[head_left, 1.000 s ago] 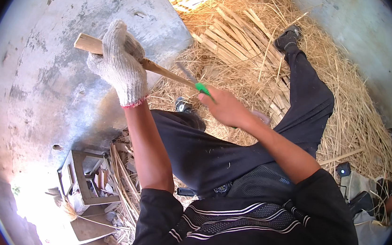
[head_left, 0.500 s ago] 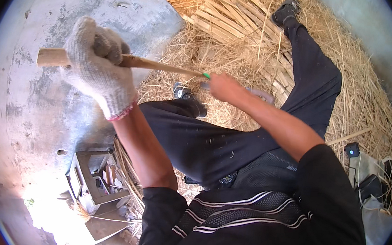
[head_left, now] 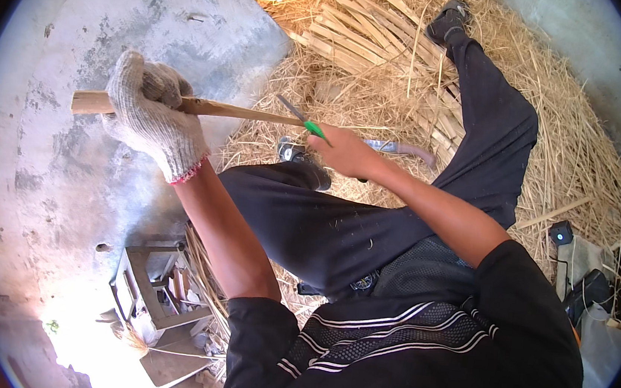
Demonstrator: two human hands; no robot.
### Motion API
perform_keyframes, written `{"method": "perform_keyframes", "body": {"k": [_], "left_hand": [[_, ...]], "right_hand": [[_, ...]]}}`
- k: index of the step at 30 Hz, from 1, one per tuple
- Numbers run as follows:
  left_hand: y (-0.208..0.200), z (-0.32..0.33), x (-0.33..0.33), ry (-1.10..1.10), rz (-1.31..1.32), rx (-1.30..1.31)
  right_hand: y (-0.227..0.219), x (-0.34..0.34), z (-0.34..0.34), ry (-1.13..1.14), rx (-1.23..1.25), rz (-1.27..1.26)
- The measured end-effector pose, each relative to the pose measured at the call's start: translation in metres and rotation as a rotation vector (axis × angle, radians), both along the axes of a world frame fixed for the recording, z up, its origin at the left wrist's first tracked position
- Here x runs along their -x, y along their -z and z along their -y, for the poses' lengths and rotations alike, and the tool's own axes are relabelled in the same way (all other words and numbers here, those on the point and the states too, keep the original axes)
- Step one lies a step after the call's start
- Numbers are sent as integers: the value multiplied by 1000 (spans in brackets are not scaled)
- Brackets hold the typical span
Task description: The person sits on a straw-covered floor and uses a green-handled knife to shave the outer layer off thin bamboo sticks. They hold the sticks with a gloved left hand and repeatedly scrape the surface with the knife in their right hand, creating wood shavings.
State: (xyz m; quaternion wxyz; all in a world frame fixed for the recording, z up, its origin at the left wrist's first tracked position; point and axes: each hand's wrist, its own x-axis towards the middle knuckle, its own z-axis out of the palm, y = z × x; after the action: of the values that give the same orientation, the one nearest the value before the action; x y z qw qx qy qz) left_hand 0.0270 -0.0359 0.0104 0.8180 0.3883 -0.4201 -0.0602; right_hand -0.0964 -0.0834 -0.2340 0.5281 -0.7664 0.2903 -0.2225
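Over at the left of the frame, the left hand [head_left: 154, 123], in a knitted work glove, is clamped round a long wooden strip [head_left: 214, 109] that runs level across the upper middle of the picture, its blunt end poking out past the glove toward the left edge. Moving right, the strip thins to a point where the blade of a green-handled knife [head_left: 304, 121] rests on it. The bare right hand [head_left: 344, 152] is wrapped tight round that handle, just right of centre. The strip looks partly shaved, I'd say: the right end is slim, the gloved end is thick and rough, so there's more paring left on this piece. Below the hands, the person's dark trouser legs stretch toward the upper right. Behind them lies a stack of split strips [head_left: 370, 39] on a bed of straw shavings [head_left: 553, 157], which suggests plenty already worked. At lower left sits a small metal stool [head_left: 156, 284] on the concrete floor [head_left: 49, 191].
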Motion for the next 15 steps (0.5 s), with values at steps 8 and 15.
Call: {"method": "perform_keyframes", "body": {"k": [8, 15], "left_hand": [[1, -6, 10, -61, -39, -110], [3, -15, 3, -8, -24, -136]], "right_hand": [[19, 9, -19, 174, 257, -395], [112, -15, 28, 128, 304, -570]]}}
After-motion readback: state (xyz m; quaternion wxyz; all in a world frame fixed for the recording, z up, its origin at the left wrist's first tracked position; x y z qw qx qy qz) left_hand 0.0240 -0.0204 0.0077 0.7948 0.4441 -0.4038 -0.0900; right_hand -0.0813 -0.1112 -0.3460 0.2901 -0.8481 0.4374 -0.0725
